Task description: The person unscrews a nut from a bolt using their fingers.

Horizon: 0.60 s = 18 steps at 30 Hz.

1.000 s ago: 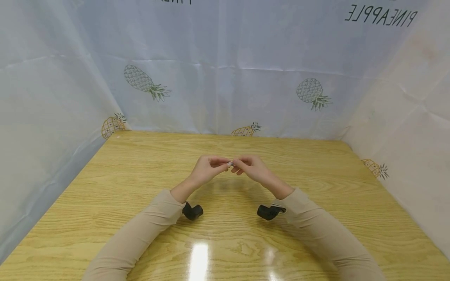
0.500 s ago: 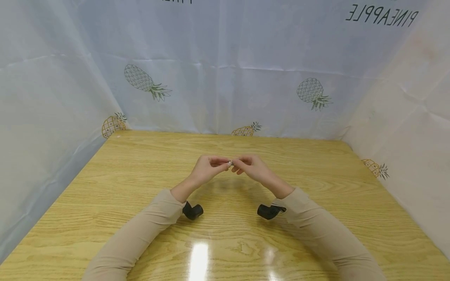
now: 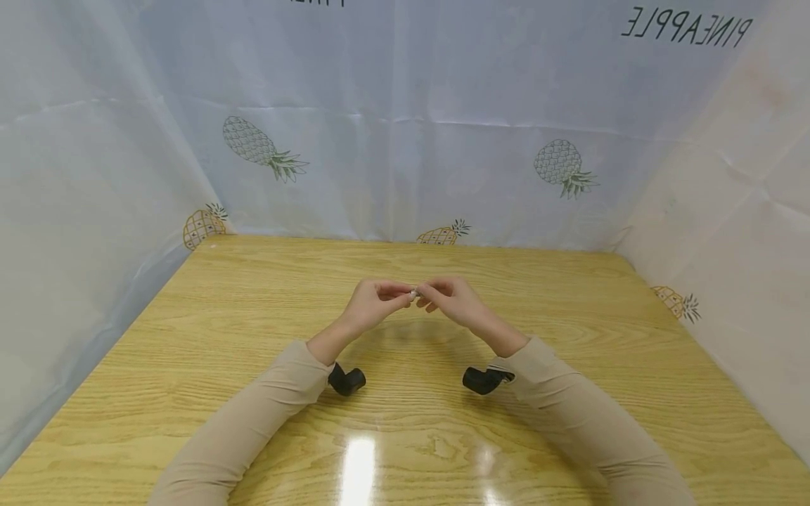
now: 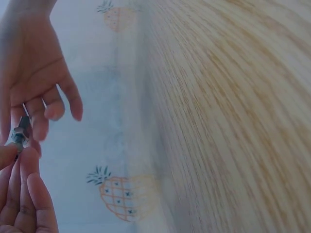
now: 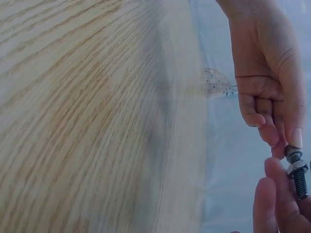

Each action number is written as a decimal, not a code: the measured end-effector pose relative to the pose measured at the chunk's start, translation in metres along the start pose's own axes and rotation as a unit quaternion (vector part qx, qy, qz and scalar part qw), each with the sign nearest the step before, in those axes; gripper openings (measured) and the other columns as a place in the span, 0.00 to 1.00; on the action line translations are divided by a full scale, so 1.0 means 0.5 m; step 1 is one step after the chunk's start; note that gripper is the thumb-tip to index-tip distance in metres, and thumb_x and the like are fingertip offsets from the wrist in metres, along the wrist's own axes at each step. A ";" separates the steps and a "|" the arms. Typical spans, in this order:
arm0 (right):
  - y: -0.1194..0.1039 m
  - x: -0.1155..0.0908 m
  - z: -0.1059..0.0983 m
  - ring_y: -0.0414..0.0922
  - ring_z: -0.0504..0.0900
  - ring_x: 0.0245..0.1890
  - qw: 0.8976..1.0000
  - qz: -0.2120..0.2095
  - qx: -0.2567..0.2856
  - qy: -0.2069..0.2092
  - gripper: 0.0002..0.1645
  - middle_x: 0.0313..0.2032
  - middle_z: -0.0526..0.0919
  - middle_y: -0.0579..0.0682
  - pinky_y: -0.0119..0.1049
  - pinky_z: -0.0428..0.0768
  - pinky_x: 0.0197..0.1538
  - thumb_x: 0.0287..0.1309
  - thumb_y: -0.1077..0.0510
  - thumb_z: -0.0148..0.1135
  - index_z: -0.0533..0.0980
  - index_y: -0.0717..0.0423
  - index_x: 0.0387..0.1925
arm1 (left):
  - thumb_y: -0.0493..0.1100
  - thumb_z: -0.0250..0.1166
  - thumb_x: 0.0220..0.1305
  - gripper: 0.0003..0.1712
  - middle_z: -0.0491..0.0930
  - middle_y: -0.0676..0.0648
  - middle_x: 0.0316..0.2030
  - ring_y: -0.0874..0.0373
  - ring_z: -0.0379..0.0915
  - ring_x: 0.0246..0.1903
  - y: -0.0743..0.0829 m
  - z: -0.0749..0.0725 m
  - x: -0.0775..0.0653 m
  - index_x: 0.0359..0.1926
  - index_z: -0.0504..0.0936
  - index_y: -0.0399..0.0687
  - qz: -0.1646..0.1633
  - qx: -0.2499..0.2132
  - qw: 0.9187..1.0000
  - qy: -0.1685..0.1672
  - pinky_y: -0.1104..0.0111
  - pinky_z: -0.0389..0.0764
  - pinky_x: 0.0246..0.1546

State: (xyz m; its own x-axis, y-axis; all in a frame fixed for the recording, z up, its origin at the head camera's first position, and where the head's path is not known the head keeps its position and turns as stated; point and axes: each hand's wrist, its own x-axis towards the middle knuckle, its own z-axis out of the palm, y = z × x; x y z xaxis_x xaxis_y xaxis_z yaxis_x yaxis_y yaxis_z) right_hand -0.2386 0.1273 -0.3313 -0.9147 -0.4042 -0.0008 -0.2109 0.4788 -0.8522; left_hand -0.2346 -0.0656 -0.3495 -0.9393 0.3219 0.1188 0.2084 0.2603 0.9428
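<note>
Your arms: left (image 3: 237, 418), right (image 3: 591, 418), reaching forward, angled inward | wrists: left (image 3: 329, 342), right (image 3: 506, 339), level with each other | your left hand (image 3: 372, 306): thumb (image 5: 294, 121) and fingertip pinched, other fingers loosely bent | your right hand (image 3: 457, 306): thumb and fingertips pinched, little finger spread off | hands meeting at fingertips, midline.
</note>
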 end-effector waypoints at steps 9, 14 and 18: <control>0.003 -0.002 0.001 0.53 0.80 0.49 1.000 -0.007 -0.003 0.017 0.18 0.50 0.80 0.59 0.45 0.80 0.51 0.61 0.56 0.60 0.75 0.58 0.51 | 0.42 0.63 0.62 0.16 0.83 0.39 0.46 0.53 0.83 0.42 -0.003 0.001 0.002 0.49 0.82 0.39 0.001 -0.010 1.000 0.003 0.63 0.81 0.48; 0.002 -0.003 0.000 0.55 0.79 0.50 1.000 -0.002 0.011 0.012 0.22 0.51 0.79 0.59 0.48 0.79 0.52 0.62 0.51 0.59 0.72 0.56 0.55 | 0.42 0.63 0.62 0.16 0.83 0.39 0.46 0.53 0.83 0.42 -0.004 0.001 0.003 0.49 0.82 0.40 -0.005 -0.011 1.000 0.003 0.63 0.81 0.48; 0.004 -0.001 -0.001 0.56 0.80 0.48 1.000 0.020 0.005 -0.005 0.24 0.47 0.83 0.59 0.53 0.75 0.56 0.66 0.46 0.51 0.74 0.57 0.55 | 0.43 0.63 0.62 0.17 0.83 0.39 0.47 0.52 0.82 0.44 -0.004 0.001 0.002 0.50 0.82 0.41 -0.002 -0.002 1.000 0.002 0.62 0.81 0.48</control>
State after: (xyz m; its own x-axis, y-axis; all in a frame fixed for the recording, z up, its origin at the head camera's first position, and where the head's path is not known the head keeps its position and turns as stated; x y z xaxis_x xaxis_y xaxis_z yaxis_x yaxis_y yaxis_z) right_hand -0.2385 0.1287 -0.3327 -0.9188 -0.3928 -0.0395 -0.1713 0.4867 -0.8566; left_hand -0.2359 -0.0655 -0.3512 -0.9408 0.3183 0.1168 0.2045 0.2577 0.9443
